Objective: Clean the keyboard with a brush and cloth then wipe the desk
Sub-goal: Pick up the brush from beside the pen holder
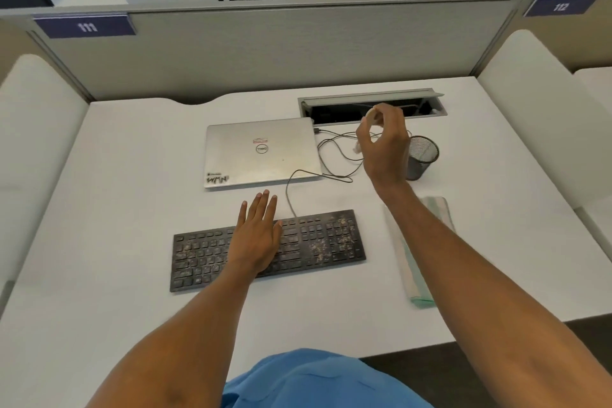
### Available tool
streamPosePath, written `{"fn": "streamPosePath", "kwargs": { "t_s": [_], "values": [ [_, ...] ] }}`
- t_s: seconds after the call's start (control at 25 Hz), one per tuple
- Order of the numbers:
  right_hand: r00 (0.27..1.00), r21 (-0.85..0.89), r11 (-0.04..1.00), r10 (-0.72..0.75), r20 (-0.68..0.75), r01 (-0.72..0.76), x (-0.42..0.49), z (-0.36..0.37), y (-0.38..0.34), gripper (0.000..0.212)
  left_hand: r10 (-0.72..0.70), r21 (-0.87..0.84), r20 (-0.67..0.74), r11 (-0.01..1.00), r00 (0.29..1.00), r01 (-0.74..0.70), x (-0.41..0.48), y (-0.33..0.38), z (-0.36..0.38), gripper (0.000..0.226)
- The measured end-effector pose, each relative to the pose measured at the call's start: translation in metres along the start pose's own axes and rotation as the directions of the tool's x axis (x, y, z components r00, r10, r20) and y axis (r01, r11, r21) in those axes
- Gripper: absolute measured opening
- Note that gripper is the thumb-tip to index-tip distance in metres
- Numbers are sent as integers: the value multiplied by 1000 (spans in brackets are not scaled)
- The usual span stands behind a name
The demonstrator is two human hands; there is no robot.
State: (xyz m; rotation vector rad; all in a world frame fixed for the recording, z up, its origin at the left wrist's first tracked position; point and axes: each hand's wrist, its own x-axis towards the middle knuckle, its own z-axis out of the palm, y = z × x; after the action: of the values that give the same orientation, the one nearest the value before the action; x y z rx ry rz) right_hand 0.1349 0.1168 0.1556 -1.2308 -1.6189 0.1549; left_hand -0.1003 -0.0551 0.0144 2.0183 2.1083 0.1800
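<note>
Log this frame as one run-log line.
left hand: flat on keyboard | right hand: raised, gripping pale brush | cloth: folded, on desk | keyboard: dusty, uncleaned

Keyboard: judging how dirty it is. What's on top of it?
Pale crumbs speckle the keyboard, thickest at right. The left hand lies flat over its middle, hiding those keys.

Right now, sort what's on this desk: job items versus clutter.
Job: dusty black keyboard, small pale brush held by right hand, folded green-and-white cloth, white desk.
Lying about: closed silver laptop, thin grey cable, black mesh cup.
</note>
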Motion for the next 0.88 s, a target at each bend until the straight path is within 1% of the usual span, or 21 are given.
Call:
{"fn": "streamPosePath", "kwargs": {
  "t_s": [0.16, 0.4, 0.6, 0.68, 0.76, 0.8, 0.88],
  "values": [
    [992, 78, 996, 23, 121, -33, -52, 43, -60, 15, -48, -31, -27, 998, 998, 47, -35, -61, -10, 72],
    [948, 157, 987, -16, 317, -36, -128, 96, -133, 15, -110, -51, -49, 993, 993, 108, -76, -136, -16, 75],
    [920, 179, 981, -2, 391, -74, -166, 128, -174, 15, -150, -70, -73, 987, 986, 145, -103, -187, -15, 74],
    [911, 186, 973, 48, 410, -135, -176, 135, -188, 24, -165, -86, -73, 984, 984, 159, -112, -202, -13, 72],
    [905, 184, 968, 83, 417, -173, -184, 140, -198, 38, -185, -98, -74, 979, 980, 177, -120, -214, -9, 71],
    [905, 172, 971, 84, 417, -169, -188, 144, -201, 41, -199, -105, -78, 976, 977, 191, -123, -218, -6, 72],
    [911, 142, 979, 79, 405, -148, -196, 153, -204, 37, -230, -128, -85, 967, 969, 219, -128, -226, -1, 73]
  ]
}}
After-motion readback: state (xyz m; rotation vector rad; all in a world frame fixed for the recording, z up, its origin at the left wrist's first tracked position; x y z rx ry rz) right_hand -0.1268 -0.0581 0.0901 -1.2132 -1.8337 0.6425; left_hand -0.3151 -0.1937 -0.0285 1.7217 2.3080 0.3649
